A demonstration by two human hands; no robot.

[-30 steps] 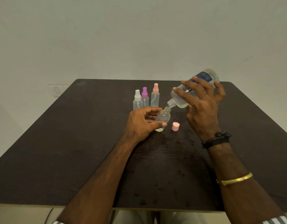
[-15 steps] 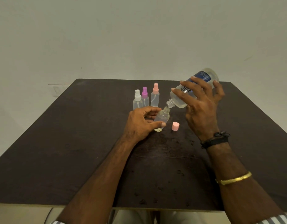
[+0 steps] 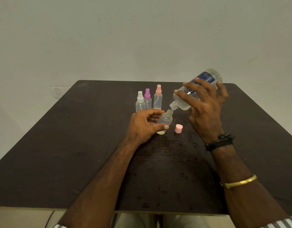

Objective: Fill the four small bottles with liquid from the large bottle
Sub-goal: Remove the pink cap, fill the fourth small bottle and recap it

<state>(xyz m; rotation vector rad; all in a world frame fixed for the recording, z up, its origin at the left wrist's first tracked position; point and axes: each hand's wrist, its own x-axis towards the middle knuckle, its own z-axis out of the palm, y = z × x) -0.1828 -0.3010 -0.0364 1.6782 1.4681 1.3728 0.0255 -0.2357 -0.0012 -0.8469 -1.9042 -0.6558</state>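
Observation:
My right hand (image 3: 206,111) grips the large clear bottle (image 3: 183,102) with a blue label, tipped down to the left so its open neck hangs just above the mouth of a small uncapped bottle (image 3: 165,120). My left hand (image 3: 144,125) holds that small bottle, tilted toward the large one, its base on the table; a little liquid shows at its bottom. Three capped small spray bottles stand behind: white cap (image 3: 140,102), purple cap (image 3: 147,98), pink cap (image 3: 158,98). A loose pink cap (image 3: 178,128) lies on the table between my hands.
The dark brown table (image 3: 76,153) carries scattered wet drops in front of the bottles and toward its near edge. A pale wall with a socket (image 3: 58,92) rises behind the table's far edge.
The large bottle's neck has shifted slightly left and down toward the small bottle's mouth. Both hands keep their holds.

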